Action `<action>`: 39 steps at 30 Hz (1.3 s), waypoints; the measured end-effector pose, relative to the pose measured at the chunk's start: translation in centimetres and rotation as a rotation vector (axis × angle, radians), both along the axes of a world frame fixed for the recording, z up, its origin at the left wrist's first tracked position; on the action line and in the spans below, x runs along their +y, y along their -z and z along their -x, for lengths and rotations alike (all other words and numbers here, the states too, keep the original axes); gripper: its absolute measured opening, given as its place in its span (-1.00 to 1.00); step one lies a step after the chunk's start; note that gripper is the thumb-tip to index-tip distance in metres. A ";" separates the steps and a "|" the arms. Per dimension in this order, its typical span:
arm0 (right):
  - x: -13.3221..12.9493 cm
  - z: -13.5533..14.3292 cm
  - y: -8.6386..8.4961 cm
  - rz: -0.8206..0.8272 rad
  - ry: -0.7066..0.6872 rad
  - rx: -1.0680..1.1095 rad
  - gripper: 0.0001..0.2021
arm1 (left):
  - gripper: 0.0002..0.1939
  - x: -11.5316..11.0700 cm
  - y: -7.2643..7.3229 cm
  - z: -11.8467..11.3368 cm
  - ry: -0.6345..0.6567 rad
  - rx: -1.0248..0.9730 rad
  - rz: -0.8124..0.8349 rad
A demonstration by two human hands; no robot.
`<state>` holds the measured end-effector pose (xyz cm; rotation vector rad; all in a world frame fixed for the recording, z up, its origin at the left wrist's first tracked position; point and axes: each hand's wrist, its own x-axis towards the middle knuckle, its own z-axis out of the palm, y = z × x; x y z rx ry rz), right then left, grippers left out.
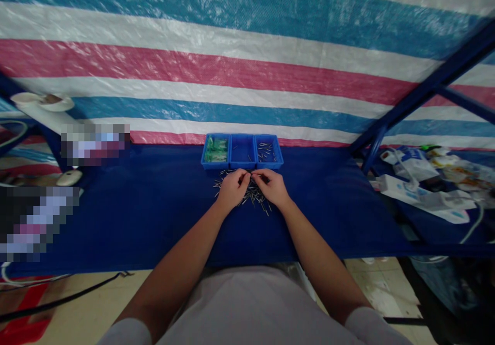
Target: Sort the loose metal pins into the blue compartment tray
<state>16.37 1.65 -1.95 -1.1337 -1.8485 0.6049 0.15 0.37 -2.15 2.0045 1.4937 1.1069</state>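
My left hand [233, 186] and my right hand [271, 184] meet over a loose pile of thin metal pins [253, 195] on the blue table. The fingers of both hands are pinched together, almost touching; whatever lies between the fingertips is too small to make out. Just beyond my hands stands a blue tray [242, 166] with three compartments. In its left compartment lie green-and-clear plastic packets [216, 150]. A few tiny pieces rest in the middle one, and several thin metal pins [265, 151] lie scattered in the right one.
A blue cloth-like surface covers the table [154, 200]. Striped plastic sheeting [232, 71] hangs behind it. To the right, a blue metal frame [386, 123] slants up, with a white power strip [421, 198] and bags beyond. A white lamp-like fixture [46, 113] stands at left.
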 end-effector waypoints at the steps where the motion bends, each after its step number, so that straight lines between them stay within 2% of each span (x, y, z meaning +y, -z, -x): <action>1: 0.0 0.0 0.0 -0.001 -0.002 0.002 -0.82 | -0.75 0.0 0.0 0.0 -0.001 -0.002 -0.001; 39: 0.0 0.0 -0.1 0.006 -0.011 0.006 -0.83 | -0.75 0.0 0.0 -0.1 0.003 -0.009 -0.008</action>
